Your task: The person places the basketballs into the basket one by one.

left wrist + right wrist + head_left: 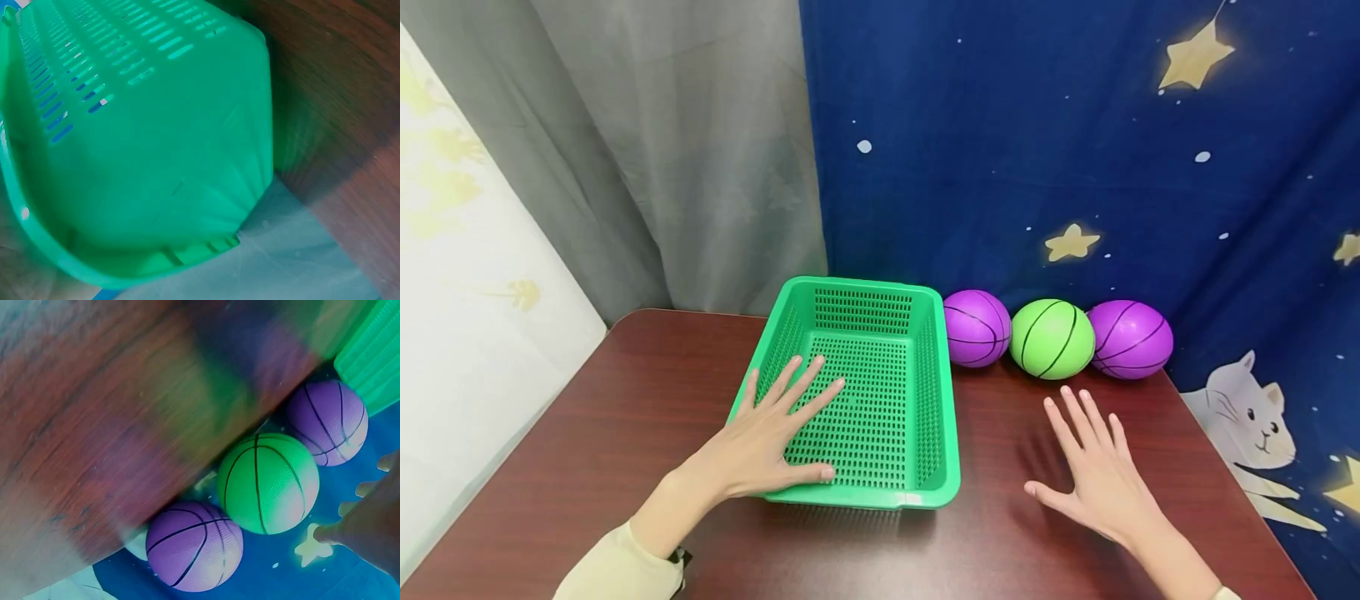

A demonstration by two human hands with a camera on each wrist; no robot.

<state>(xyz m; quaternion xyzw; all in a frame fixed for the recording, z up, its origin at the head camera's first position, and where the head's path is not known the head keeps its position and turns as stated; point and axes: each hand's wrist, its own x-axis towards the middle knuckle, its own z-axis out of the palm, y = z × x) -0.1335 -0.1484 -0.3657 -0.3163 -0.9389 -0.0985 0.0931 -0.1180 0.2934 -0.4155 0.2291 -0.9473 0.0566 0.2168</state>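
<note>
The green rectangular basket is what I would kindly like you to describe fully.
The green, plastic-looking rectangular basket has a smooth rim, slotted walls and a slotted floor. It stands upright on the glossy reddish-brown table, left of a purple black-lined ball. The person's spread left hand is over its near-left edge; contact is unclear.

A green ball (267, 483) with black lines sits between an upper purple ball (328, 423) and a lower purple ball (194, 545) along a brown wooden table (94, 425). Right edge: a green basket (375, 362) above, part of the right hand (375, 519) below.
</note>
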